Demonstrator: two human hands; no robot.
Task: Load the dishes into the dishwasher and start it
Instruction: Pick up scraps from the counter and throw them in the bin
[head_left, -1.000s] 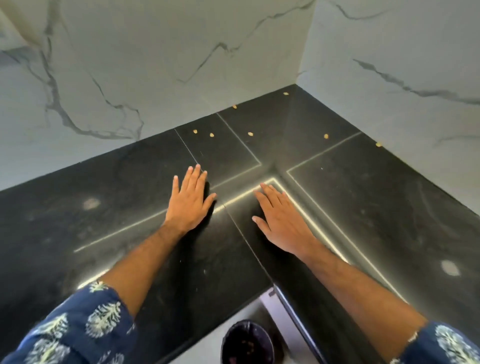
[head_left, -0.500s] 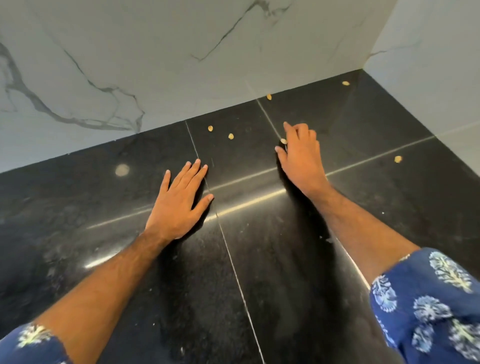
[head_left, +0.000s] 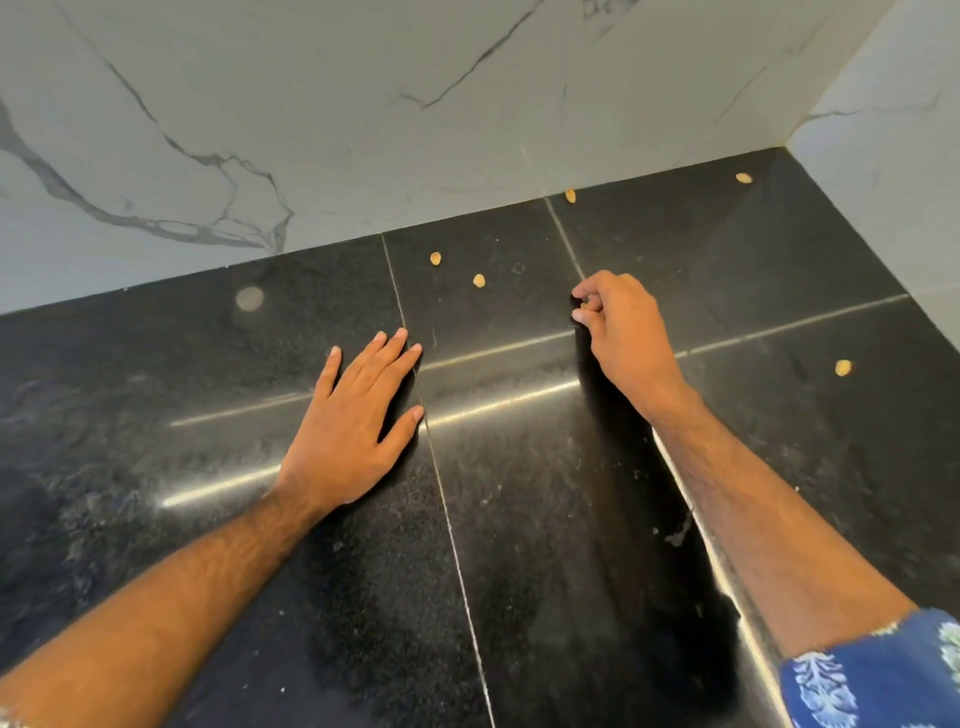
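Tan scrap, prob. a small seed or nut husk (head_left: 585, 305), sits pinched betw. thumb and forefinger of the right hand (head_left: 621, 332); other fingers curl in around it, knuckles up, hand just over the polished black stone countertop (head_left: 545, 545). Left hand (head_left: 358, 415) lies flat on the same slab, fingers straight and slightly spread, thumb out to the right, holding nothing.

Outward from the pinch: two more tan scraps (head_left: 435, 258) (head_left: 479, 280) lie just far-left of the right hand, one (head_left: 570, 195) against the far white marble-veined wall (head_left: 311, 130), one (head_left: 743, 178) deep in the far-right corner, one (head_left: 842, 367) off to the right.

Task progress, judged: no dishes, no dishwasher in view, so can't tell where they are or if anything's loaded. What's in hand looks like counter tidying, w/ five scraps left. Loading and starting the machine seem wholly ahead.
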